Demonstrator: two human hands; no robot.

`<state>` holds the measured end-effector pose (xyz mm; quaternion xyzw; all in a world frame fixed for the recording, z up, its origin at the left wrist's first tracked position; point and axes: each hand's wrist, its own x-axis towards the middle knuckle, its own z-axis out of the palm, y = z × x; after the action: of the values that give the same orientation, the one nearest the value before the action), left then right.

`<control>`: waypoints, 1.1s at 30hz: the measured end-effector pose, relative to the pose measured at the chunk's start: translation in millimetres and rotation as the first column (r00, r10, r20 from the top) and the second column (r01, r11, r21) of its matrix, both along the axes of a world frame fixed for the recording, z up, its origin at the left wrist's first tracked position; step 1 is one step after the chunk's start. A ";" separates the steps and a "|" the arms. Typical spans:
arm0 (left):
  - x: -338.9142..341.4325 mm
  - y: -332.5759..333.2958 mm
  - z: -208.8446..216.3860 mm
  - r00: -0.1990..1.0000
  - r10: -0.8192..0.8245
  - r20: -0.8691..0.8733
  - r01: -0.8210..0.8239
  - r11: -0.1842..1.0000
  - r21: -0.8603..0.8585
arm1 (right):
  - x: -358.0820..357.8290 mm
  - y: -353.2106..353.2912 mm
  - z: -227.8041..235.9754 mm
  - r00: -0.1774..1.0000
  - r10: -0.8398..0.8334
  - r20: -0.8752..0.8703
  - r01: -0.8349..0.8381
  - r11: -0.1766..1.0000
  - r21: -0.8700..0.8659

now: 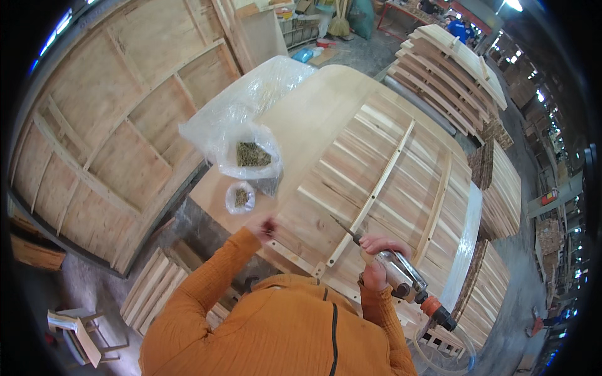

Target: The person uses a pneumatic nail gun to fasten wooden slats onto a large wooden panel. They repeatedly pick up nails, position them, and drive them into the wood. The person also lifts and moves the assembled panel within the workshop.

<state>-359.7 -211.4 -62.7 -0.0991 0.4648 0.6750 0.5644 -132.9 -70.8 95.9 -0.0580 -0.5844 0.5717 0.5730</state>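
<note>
My right hand is wrapped round an air screwdriver with a silver body, an orange and black rear end and a clear hose. Its long thin bit points up and left over a slatted wooden panel. Light wooden battens with dark holes lie across the slats. My left hand is over the panel's near left corner, beside a small plastic bag of screws. Motion smears its fingers, so whether it holds anything cannot be made out. Behind the small bag stands a larger open bag of screws.
Clear plastic wrap lies on the board's far left. A large framed plywood piece leans at left. Stacks of wooden panels stand far right, and slatted pieces sit below left. A small wooden chair is at lower left.
</note>
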 end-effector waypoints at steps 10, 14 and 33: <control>-102.0 -25.2 -0.9 -0.055 -0.648 -0.760 -0.261 0.744 -0.615 | 17.4 24.5 10.0 0.989 0.138 0.055 -0.139 0.990 0.023; -100.6 -26.0 -4.2 -0.172 -0.654 -0.737 -0.277 0.750 -0.601 | 21.6 21.0 4.3 0.993 0.114 0.016 -0.114 0.993 0.012; -93.4 -13.4 4.7 0.296 -0.128 -0.947 -0.197 0.961 -0.192 | 33.8 27.5 6.6 0.987 0.129 0.097 -0.126 0.991 -0.036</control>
<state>-453.1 -224.8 -58.0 0.2339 0.7938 0.5426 0.1438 -99.1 -43.3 102.5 -0.0573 -0.6061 0.6123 0.5045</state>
